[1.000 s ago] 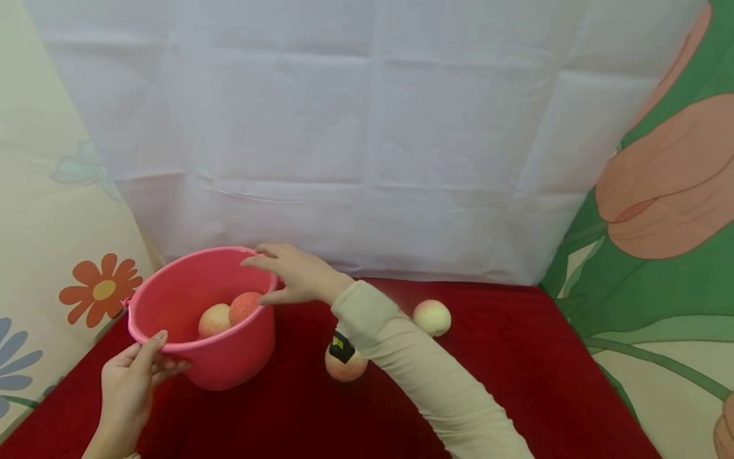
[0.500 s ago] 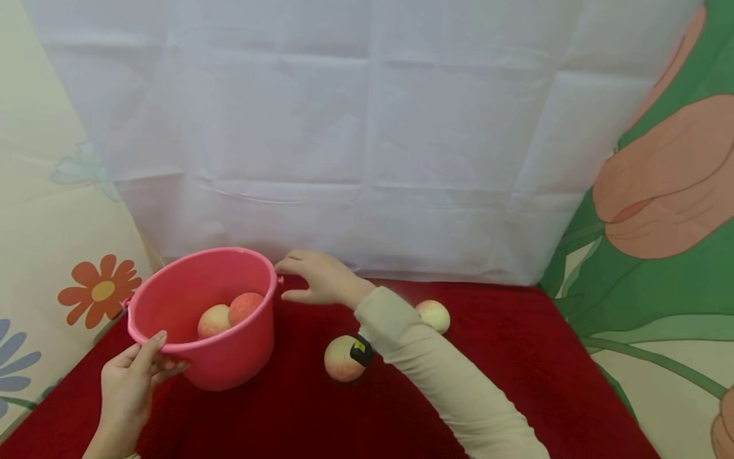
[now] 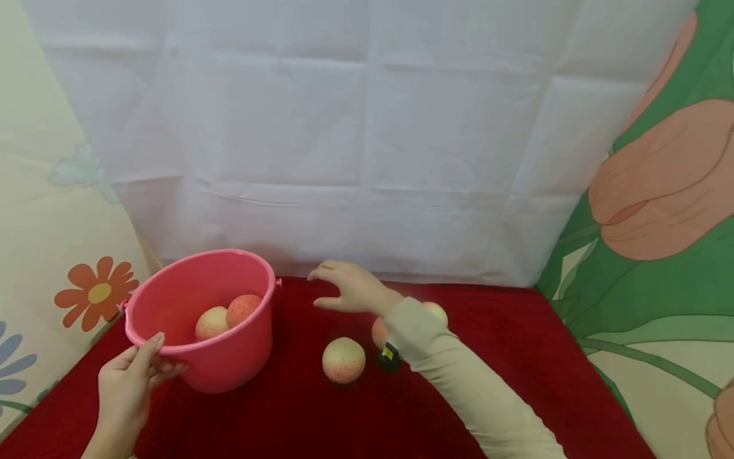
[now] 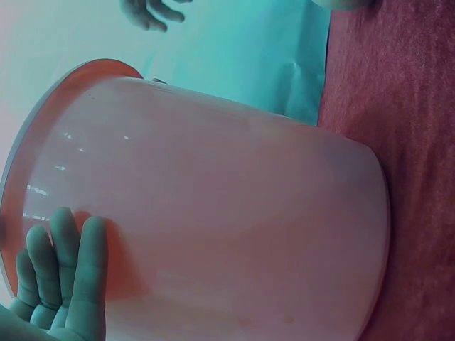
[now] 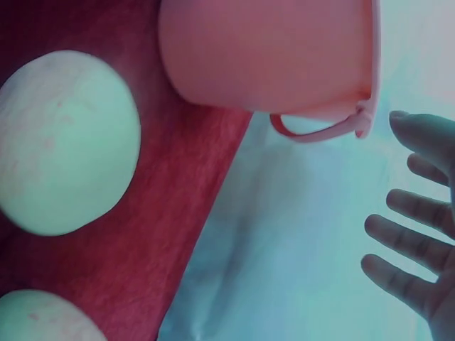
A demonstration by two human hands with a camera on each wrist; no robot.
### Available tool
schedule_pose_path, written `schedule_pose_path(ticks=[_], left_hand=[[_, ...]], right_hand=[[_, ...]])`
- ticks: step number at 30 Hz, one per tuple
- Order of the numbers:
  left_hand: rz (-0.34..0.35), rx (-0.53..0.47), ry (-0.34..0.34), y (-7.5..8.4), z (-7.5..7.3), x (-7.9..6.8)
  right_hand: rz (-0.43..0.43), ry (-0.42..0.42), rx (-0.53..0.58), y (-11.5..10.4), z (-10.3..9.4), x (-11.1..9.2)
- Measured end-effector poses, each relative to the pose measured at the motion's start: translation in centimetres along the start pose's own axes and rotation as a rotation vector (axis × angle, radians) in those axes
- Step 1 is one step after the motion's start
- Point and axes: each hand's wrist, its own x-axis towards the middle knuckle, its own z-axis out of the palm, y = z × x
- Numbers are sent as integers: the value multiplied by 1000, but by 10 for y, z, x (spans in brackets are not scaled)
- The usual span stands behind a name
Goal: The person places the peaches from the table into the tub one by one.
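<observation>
My left hand [image 3: 123, 382] pinches the near-left rim of a pink bucket [image 3: 229, 370], thumb over the edge and fingers against the outer wall. The left wrist view has those fingers [image 4: 89, 277] flat along the bucket's side. Inside lie a pale peach [image 3: 211, 323] and a redder peach [image 3: 243, 308]. To the bucket's right, my right hand [image 3: 358, 288] hovers with spread fingers, holding nothing. Beneath and in front of it, a peach [image 3: 344, 361] sits on the red cloth; two others, one reddish [image 3: 380, 333] and one pale [image 3: 437, 312], are partly covered by the right sleeve.
Red cloth [image 3: 287, 421] covers the table. A white sheet [image 3: 367, 127] hangs right behind it, and flower-printed panels [image 3: 659, 319] flank both sides. The bucket's handle [image 5: 320, 135] hangs down its far side in the right wrist view.
My right hand has moved away from the bucket's right rim, going right and slightly toward me, uncovering a reddish peach. My left hand and the bucket have stayed put.
</observation>
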Motion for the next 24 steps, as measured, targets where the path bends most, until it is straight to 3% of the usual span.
schedule_pose_path(ticks=[7,10,19,24], left_hand=[[24,36,-5,-27,-27,28],[7,63,0,-31,-32,33],[-34,25,23,2,1,-1],[-34,37,25,0,0,1]], right_hand=[[39,-22,21,10,4,-13],[62,-35,34,13,6,-18],[85,-11,63,28,16,-34],[99,15,70,39,21,-44]])
